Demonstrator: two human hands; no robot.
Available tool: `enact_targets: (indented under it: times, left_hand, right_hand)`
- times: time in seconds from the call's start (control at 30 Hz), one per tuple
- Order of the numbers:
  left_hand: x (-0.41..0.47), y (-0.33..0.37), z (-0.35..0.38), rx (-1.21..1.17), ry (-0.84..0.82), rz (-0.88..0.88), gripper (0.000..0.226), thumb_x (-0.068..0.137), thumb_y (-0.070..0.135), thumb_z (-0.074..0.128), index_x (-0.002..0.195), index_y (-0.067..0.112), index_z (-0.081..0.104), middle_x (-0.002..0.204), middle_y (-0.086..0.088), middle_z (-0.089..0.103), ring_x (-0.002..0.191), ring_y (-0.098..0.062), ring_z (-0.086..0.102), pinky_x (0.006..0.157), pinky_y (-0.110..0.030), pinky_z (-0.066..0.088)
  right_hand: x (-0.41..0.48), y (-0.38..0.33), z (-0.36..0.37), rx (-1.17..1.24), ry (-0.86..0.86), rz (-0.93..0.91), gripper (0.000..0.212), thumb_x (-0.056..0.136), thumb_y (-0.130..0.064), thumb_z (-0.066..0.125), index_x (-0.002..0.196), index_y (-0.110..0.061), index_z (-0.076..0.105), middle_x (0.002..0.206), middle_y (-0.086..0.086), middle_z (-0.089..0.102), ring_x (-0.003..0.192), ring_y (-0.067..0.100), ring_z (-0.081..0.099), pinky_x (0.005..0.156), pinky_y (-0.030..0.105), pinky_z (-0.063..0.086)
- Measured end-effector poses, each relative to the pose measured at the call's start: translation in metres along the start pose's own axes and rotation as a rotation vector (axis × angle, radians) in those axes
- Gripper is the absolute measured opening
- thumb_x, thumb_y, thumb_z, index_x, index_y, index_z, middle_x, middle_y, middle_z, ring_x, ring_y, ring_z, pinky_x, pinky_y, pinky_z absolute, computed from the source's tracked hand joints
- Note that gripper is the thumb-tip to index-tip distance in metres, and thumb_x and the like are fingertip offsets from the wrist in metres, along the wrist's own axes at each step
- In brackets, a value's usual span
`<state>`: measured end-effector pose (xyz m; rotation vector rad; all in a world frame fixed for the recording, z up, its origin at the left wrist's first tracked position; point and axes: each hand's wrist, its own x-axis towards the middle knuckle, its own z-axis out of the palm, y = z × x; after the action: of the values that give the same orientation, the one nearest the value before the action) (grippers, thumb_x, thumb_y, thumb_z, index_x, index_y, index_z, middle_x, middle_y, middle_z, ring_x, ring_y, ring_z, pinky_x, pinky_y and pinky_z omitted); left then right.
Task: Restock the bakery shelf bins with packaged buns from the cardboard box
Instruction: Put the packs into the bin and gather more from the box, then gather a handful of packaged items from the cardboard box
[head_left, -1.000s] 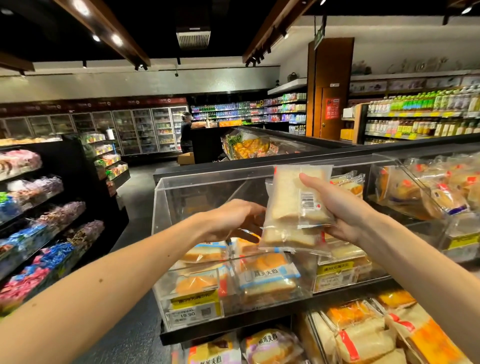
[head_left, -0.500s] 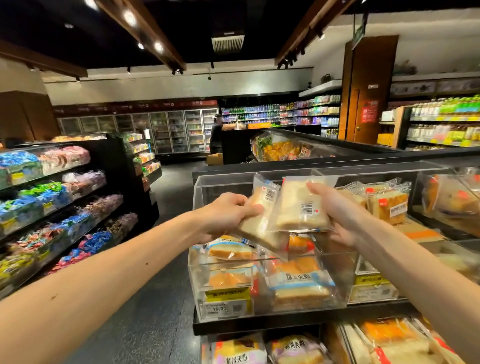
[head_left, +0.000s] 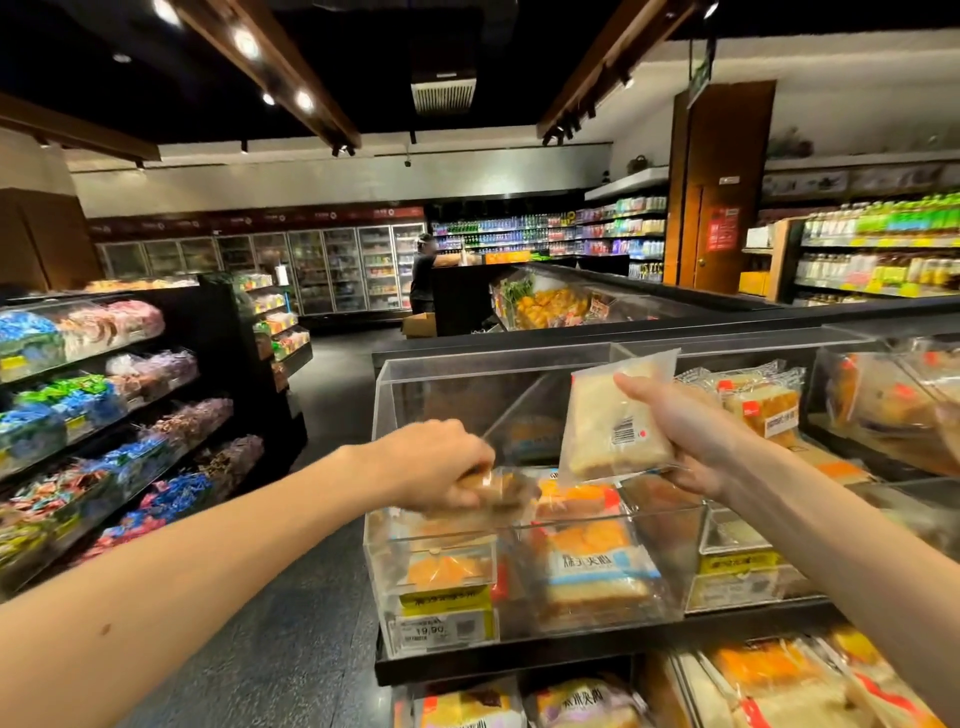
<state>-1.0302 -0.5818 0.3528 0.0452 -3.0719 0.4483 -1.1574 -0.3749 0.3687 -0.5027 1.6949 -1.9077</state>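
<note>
Above the 19.90-tagged bin, right hand round a barcoded bun pack, left hand apparently round a blurred pack.

Candy shelves at left, glass-door coolers far behind.

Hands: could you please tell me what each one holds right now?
Left hand: closed on a blurred pack.
Right hand: closed on a pale pack, raised.
</note>
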Motion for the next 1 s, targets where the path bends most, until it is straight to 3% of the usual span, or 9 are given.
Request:
enact_targets:
  times: [0.13, 0.27, 0.4, 0.47, 0.6, 0.7, 0.83, 0.93, 1.0]
  left_hand:
    - [0.005, 0.003, 0.023, 0.11, -0.108, 0.099, 0.019, 0.095, 0.027, 0.058, 0.088, 0.024, 0.042, 0.096, -0.006, 0.06, 0.092, -0.03, 0.059, 0.067, -0.036, 0.037]
    - [0.012, 0.0, 0.031, -0.015, -0.196, 0.11, 0.014, 0.092, 0.01, 0.055, 0.085, 0.022, 0.054, 0.084, 0.002, 0.052, 0.085, -0.026, 0.055, 0.073, -0.037, 0.044]
    - [0.016, -0.007, 0.03, -0.242, -0.356, 0.033, 0.012, 0.09, 0.023, 0.065, 0.08, 0.02, 0.071, 0.07, 0.009, 0.06, 0.066, -0.009, 0.053, 0.072, -0.029, 0.046]
    - [0.014, -0.01, 0.029, -0.437, -0.461, -0.041, 0.032, 0.09, 0.044, 0.068, 0.072, 0.017, 0.069, 0.067, 0.003, 0.064, 0.059, -0.008, 0.054, 0.07, -0.024, 0.048]
    - [0.013, -0.012, 0.033, -0.551, -0.596, -0.04, 0.015, 0.095, 0.027, 0.067, 0.093, 0.013, 0.072, 0.075, 0.004, 0.064, 0.058, -0.001, 0.055, 0.058, -0.012, 0.046]
    - [0.012, -0.015, 0.017, -0.642, -0.41, -0.095, 0.022, 0.098, 0.027, 0.062, 0.088, 0.009, 0.07, 0.079, 0.001, 0.067, 0.066, -0.01, 0.064, 0.065, -0.026, 0.054]
    - [0.003, -0.003, -0.036, -1.395, 0.049, -0.347, 0.058, 0.095, 0.058, 0.046, 0.106, 0.004, 0.063, 0.083, -0.014, 0.068, 0.068, -0.024, 0.069, 0.058, -0.031, 0.058]
    - [-0.007, 0.012, -0.062, -1.703, -0.005, -0.368, 0.099, 0.072, 0.085, 0.04, 0.117, -0.001, 0.06, 0.09, -0.018, 0.069, 0.075, -0.027, 0.068, 0.062, -0.034, 0.057]
    - [-0.01, 0.018, -0.062, -1.674, -0.002, -0.425, 0.093, 0.075, 0.082, 0.044, 0.11, -0.001, 0.065, 0.096, -0.017, 0.072, 0.081, -0.026, 0.069, 0.062, -0.03, 0.057]
  right_hand:
    - [0.003, 0.002, 0.0, -0.031, -0.017, 0.016, 0.013, 0.099, -0.027, 0.057, 0.1, -0.014, 0.056, 0.085, 0.012, 0.075, 0.081, 0.027, 0.073, 0.067, 0.043, 0.061]
    - [0.006, 0.003, 0.003, -0.044, -0.03, 0.035, 0.017, 0.099, -0.028, 0.058, 0.103, -0.012, 0.058, 0.084, 0.011, 0.076, 0.075, 0.025, 0.075, 0.058, 0.038, 0.06]
    - [0.012, 0.007, 0.006, -0.049, -0.051, 0.059, 0.032, 0.098, -0.03, 0.059, 0.125, -0.013, 0.053, 0.095, 0.014, 0.075, 0.08, 0.027, 0.075, 0.059, 0.038, 0.06]
    - [0.016, 0.009, 0.007, -0.041, -0.064, 0.06, 0.037, 0.097, -0.029, 0.06, 0.129, -0.01, 0.053, 0.1, 0.016, 0.075, 0.083, 0.028, 0.075, 0.06, 0.038, 0.061]
    - [0.018, 0.012, 0.009, -0.032, -0.075, 0.015, 0.04, 0.094, -0.023, 0.065, 0.129, -0.008, 0.052, 0.101, 0.016, 0.075, 0.084, 0.029, 0.075, 0.062, 0.041, 0.061]
    - [0.016, 0.014, 0.015, -0.141, -0.012, -0.217, 0.043, 0.095, -0.017, 0.064, 0.132, -0.016, 0.041, 0.115, 0.005, 0.065, 0.096, 0.02, 0.068, 0.061, 0.031, 0.056]
    - [0.01, 0.018, 0.025, -0.632, 0.082, -0.801, 0.034, 0.096, -0.022, 0.06, 0.117, -0.026, 0.034, 0.096, -0.01, 0.059, 0.087, 0.017, 0.062, 0.069, 0.036, 0.048]
    - [0.01, 0.025, 0.035, -0.897, 0.008, -1.099, 0.038, 0.095, -0.014, 0.061, 0.118, -0.023, 0.032, 0.094, -0.001, 0.065, 0.079, 0.028, 0.063, 0.061, 0.036, 0.039]
    - [0.012, 0.031, 0.042, -1.077, -0.023, -1.259, 0.064, 0.08, 0.0, 0.071, 0.125, -0.02, 0.03, 0.106, 0.014, 0.066, 0.088, 0.037, 0.065, 0.059, 0.038, 0.047]
